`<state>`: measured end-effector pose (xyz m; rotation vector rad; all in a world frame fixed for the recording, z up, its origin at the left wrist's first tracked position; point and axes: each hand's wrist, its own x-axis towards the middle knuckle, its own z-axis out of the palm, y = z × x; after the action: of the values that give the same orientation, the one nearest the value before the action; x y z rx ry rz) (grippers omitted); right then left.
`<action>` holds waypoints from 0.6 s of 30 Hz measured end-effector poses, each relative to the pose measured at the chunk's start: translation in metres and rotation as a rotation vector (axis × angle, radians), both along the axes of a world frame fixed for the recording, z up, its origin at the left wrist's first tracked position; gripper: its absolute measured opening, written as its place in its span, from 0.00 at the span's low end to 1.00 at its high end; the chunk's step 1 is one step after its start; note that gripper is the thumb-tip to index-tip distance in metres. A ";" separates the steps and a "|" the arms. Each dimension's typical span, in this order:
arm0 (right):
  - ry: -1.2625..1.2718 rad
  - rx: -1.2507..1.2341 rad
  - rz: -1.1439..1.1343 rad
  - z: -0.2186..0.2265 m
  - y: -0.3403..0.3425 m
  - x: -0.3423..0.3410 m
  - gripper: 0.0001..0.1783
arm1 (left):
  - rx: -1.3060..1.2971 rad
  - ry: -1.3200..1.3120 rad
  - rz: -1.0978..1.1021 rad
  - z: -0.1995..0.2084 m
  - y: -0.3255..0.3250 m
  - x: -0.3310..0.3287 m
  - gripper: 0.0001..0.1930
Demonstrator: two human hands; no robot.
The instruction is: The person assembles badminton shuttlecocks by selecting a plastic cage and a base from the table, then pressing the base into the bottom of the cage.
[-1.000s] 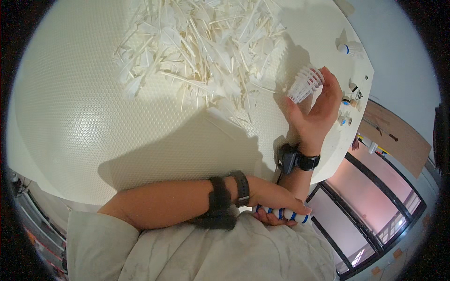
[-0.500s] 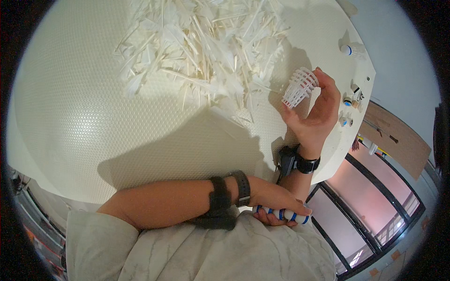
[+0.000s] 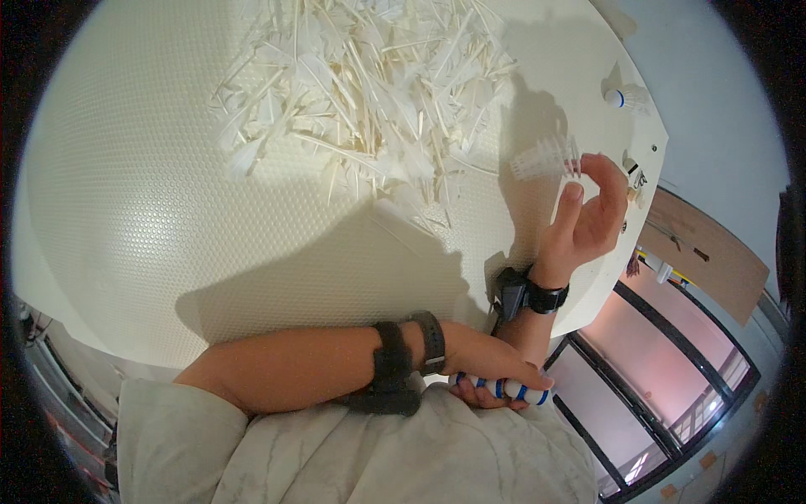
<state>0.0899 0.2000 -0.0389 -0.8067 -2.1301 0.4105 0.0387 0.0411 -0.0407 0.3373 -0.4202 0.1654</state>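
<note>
My right hand [image 3: 588,214] is raised over the right side of the table, its thumb and a finger at the rim of a white plastic latticed shuttlecock skirt [image 3: 544,158]. The skirt lies tilted, its narrow end pointing left, and is smeared by motion. Across my lap, my left hand [image 3: 497,357] is closed round a row of white shuttlecock corks [image 3: 525,393] with blue bands. My left forearm passes in front of my right one. Beyond my hands lies a heap of loose white feathers [image 3: 369,101].
The textured cream table [image 3: 126,202] has a curved edge. Near its right edge lie a shuttlecock [image 3: 615,98] with a blue band and several small parts [image 3: 635,175]. Past that edge are a brown board [image 3: 714,252] and a black-framed glass panel [image 3: 617,378].
My right hand has shifted slightly right and down, and its fingers have moved to the skirt's wide rim. The skirt has turned from slanting to nearly sideways. My left hand is almost still.
</note>
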 end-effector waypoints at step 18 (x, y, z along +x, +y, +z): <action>-0.203 0.389 0.144 0.022 -0.018 -0.003 0.10 | 0.002 -0.007 0.053 -0.001 -0.002 0.000 0.29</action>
<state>0.0869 0.1820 -0.0171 -0.4893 -2.3626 -0.0204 0.0390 0.0394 -0.0416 0.3500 -0.4190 0.2184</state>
